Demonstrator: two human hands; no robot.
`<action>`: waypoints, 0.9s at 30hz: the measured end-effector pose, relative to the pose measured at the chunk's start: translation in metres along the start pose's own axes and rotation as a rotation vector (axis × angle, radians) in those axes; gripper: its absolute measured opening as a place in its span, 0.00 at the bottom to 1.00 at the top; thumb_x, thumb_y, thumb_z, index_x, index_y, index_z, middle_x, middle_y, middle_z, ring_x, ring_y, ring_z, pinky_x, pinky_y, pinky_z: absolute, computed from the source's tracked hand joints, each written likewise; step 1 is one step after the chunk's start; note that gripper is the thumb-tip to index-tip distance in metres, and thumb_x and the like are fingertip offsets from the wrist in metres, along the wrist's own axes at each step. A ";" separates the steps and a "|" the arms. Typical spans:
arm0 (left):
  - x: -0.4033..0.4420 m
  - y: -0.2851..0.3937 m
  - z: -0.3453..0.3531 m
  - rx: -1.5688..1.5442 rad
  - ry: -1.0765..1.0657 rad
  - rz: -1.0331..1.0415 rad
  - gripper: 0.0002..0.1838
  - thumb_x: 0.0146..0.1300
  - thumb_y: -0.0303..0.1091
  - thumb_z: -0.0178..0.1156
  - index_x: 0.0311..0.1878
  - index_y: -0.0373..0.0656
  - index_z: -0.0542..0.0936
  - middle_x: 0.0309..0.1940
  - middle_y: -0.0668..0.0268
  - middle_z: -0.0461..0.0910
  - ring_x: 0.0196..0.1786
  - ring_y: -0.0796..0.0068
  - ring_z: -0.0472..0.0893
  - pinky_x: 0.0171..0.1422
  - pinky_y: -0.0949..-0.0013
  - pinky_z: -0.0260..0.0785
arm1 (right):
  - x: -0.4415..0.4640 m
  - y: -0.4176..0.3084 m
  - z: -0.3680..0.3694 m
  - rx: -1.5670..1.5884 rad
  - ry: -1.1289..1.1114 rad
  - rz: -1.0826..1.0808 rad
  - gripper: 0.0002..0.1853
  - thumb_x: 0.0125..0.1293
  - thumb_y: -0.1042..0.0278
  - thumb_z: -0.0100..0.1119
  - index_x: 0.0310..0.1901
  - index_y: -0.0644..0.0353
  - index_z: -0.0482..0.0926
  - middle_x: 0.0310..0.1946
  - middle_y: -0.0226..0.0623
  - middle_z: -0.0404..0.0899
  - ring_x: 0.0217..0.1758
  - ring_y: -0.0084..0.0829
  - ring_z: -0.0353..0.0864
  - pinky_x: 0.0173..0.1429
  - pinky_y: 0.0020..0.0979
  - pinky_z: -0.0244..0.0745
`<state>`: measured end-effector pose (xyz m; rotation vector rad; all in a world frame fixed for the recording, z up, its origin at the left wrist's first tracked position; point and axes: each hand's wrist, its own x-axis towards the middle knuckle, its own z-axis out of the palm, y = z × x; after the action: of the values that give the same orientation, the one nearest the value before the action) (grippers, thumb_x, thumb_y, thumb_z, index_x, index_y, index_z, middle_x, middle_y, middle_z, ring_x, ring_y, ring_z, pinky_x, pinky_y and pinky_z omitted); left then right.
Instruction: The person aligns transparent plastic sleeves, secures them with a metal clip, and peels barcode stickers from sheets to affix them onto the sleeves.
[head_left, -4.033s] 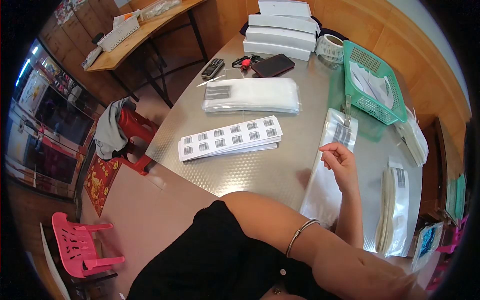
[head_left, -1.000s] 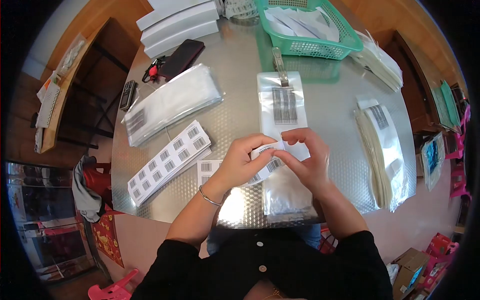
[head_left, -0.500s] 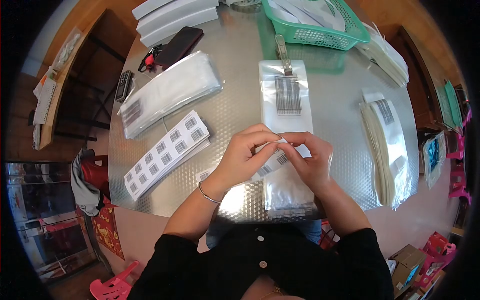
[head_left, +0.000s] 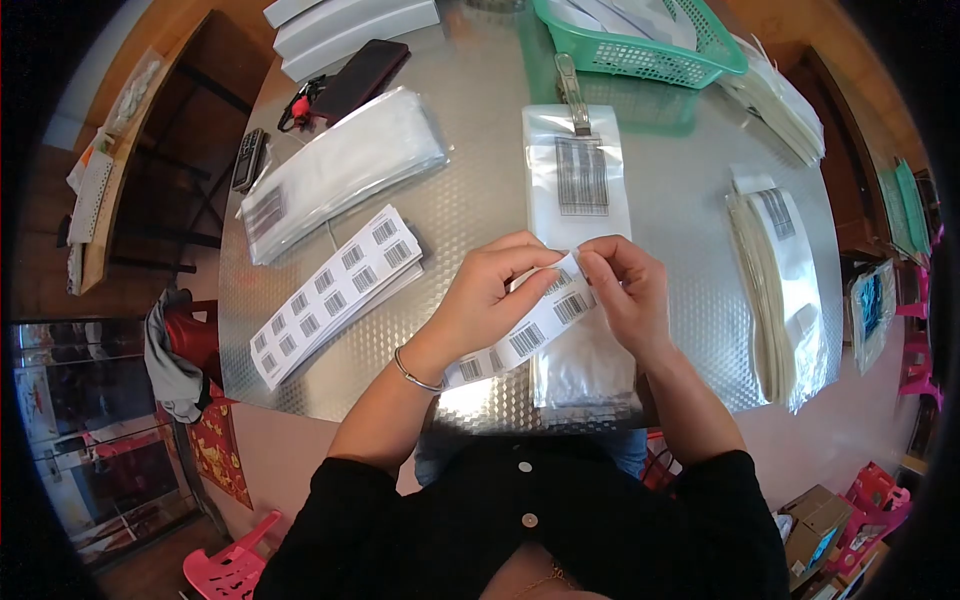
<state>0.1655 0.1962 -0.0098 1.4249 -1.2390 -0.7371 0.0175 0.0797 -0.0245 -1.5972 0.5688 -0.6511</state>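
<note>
A strip of white barcode labels point(head_left: 525, 340) is pinched between the thumb and fingers of my left hand point(head_left: 490, 295). My right hand point(head_left: 632, 298) closes thumb and fingertips at the strip's upper right corner. Whether a single label is lifted there I cannot tell. Under my hands lies a stack of clear plastic bags point(head_left: 578, 240), with a printed barcode panel near the top and a metal clip point(head_left: 573, 95) on its far end. More barcode label sheets point(head_left: 335, 295) lie in a stack to the left of my left hand.
Another pile of plastic bags point(head_left: 345, 165) lies at the left, near a dark phone point(head_left: 362, 82) and a black handset point(head_left: 248, 160). White boxes point(head_left: 355, 35) stand behind. A green basket point(head_left: 650, 60) is at the back right. Bundled bags point(head_left: 775, 300) lie along the right edge.
The label strip has turned more face-up, showing more barcodes. My right fingers have moved apart from my left fingertips, toward the strip's corner. The view has shifted slightly.
</note>
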 end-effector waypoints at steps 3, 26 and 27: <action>-0.001 0.000 0.000 -0.006 0.003 -0.001 0.08 0.63 0.24 0.58 0.45 0.37 0.82 0.32 0.65 0.77 0.32 0.77 0.75 0.35 0.75 0.65 | -0.001 -0.001 0.000 -0.016 -0.017 -0.043 0.07 0.67 0.73 0.58 0.38 0.67 0.82 0.27 0.31 0.82 0.31 0.16 0.78 0.35 0.21 0.73; -0.009 0.024 -0.019 0.084 -0.158 -0.199 0.08 0.67 0.31 0.52 0.34 0.36 0.72 0.21 0.57 0.70 0.25 0.68 0.70 0.33 0.65 0.62 | 0.015 -0.013 -0.029 -0.019 -0.511 -0.415 0.08 0.66 0.73 0.55 0.44 0.63 0.81 0.51 0.42 0.79 0.55 0.37 0.78 0.58 0.35 0.71; -0.009 0.027 -0.018 0.096 -0.166 -0.201 0.09 0.67 0.32 0.52 0.34 0.36 0.71 0.22 0.56 0.70 0.25 0.66 0.70 0.32 0.64 0.62 | 0.014 -0.014 -0.029 0.055 -0.501 -0.423 0.07 0.67 0.73 0.54 0.43 0.63 0.80 0.50 0.43 0.79 0.54 0.36 0.78 0.57 0.34 0.72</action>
<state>0.1711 0.2128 0.0188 1.6096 -1.2844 -0.9598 0.0070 0.0511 -0.0072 -1.7605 -0.1603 -0.5360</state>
